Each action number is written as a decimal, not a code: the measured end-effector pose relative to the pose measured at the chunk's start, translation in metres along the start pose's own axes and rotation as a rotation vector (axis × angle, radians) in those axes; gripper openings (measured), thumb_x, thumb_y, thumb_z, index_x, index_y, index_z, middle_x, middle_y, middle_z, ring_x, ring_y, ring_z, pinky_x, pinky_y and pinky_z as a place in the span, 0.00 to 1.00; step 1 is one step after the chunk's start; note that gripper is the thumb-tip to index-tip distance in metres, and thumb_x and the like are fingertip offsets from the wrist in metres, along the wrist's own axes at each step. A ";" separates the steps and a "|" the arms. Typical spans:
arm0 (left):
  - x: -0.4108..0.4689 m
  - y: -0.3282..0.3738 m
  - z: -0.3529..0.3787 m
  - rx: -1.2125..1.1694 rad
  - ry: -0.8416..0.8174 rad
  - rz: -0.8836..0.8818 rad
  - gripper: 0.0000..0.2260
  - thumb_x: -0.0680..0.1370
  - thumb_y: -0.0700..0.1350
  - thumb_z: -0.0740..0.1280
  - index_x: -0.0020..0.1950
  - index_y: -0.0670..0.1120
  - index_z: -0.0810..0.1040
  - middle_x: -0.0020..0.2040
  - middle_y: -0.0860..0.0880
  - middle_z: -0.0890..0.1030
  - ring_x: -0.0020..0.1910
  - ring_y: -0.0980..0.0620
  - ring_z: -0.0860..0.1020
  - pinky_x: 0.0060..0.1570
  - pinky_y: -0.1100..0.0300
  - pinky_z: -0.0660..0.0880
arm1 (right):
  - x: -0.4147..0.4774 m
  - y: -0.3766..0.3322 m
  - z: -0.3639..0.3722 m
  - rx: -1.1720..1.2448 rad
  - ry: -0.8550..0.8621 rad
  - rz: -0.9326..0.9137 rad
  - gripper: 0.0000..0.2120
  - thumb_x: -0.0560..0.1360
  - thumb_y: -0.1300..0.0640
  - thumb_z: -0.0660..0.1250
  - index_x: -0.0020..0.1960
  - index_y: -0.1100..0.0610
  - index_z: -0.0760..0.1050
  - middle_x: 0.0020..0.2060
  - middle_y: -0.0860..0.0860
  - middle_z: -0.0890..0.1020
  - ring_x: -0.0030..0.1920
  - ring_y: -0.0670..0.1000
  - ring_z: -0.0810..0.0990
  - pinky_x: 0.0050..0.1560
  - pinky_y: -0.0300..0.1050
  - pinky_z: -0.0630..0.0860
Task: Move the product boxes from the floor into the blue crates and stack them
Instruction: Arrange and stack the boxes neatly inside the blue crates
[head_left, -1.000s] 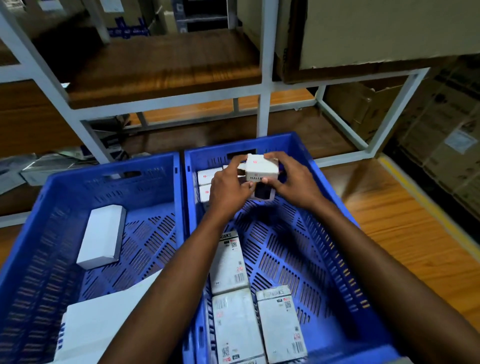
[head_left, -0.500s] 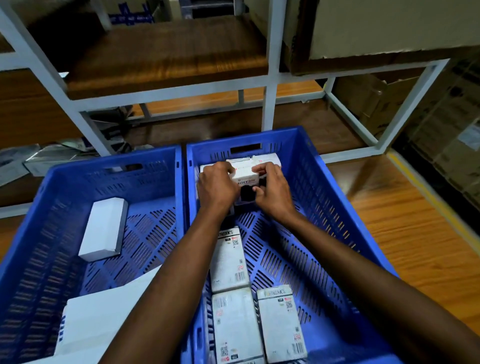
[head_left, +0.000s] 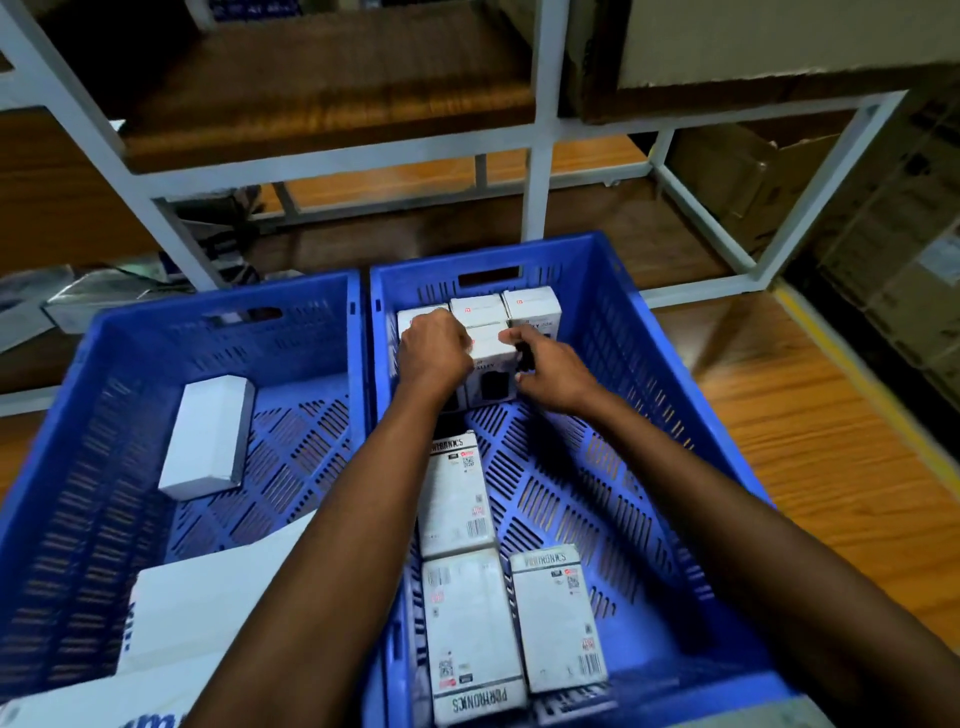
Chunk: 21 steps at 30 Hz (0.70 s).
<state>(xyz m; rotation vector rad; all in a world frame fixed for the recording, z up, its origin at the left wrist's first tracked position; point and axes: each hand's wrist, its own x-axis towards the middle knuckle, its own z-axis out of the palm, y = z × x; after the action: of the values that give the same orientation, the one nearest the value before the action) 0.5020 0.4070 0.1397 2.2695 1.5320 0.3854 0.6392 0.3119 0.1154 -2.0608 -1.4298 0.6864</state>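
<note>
The left hand (head_left: 435, 354) and right hand (head_left: 551, 372) gripped a small white cardboard product box (head_left: 491, 358), seating it before the row of matching boxes (head_left: 531, 309) at the far wall of the right blue plastic crate (head_left: 649, 364). Stacking looked partly done. No floor boxes showed.

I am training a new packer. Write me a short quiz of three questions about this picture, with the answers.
1. True or false: the left hand and the right hand both hold a small white box inside the right blue crate.
2. How many Portronics boxes lie flat in that crate with their labels showing? A) one B) three C) six
3. Fill in: the hands work at the ___ end of the crate, as seen from the person.
Key: 1 true; 2 B; 3 far.
</note>
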 end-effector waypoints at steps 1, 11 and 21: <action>0.001 -0.004 -0.003 -0.087 -0.005 -0.025 0.10 0.71 0.37 0.75 0.49 0.49 0.87 0.46 0.45 0.85 0.48 0.45 0.83 0.48 0.54 0.79 | 0.000 -0.002 -0.005 0.021 -0.021 -0.006 0.32 0.74 0.65 0.69 0.76 0.53 0.65 0.69 0.57 0.76 0.66 0.59 0.77 0.62 0.46 0.72; -0.012 -0.006 -0.028 -0.678 0.343 0.002 0.17 0.71 0.30 0.63 0.42 0.47 0.88 0.40 0.51 0.86 0.31 0.62 0.77 0.30 0.73 0.66 | -0.046 -0.046 0.025 -0.157 -0.338 -0.068 0.39 0.67 0.24 0.65 0.67 0.51 0.72 0.65 0.54 0.73 0.63 0.56 0.75 0.61 0.52 0.75; -0.010 -0.010 -0.015 -0.562 0.121 0.086 0.11 0.70 0.36 0.74 0.45 0.52 0.87 0.35 0.54 0.81 0.32 0.60 0.76 0.36 0.66 0.73 | -0.061 -0.065 -0.007 0.294 -0.392 0.034 0.28 0.63 0.53 0.86 0.51 0.54 0.70 0.43 0.48 0.77 0.37 0.46 0.77 0.34 0.42 0.77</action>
<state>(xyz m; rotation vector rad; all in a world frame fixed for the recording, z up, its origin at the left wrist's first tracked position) 0.4839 0.4037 0.1490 1.8923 1.1843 0.8695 0.5812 0.2723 0.1704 -1.7888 -1.3949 1.2884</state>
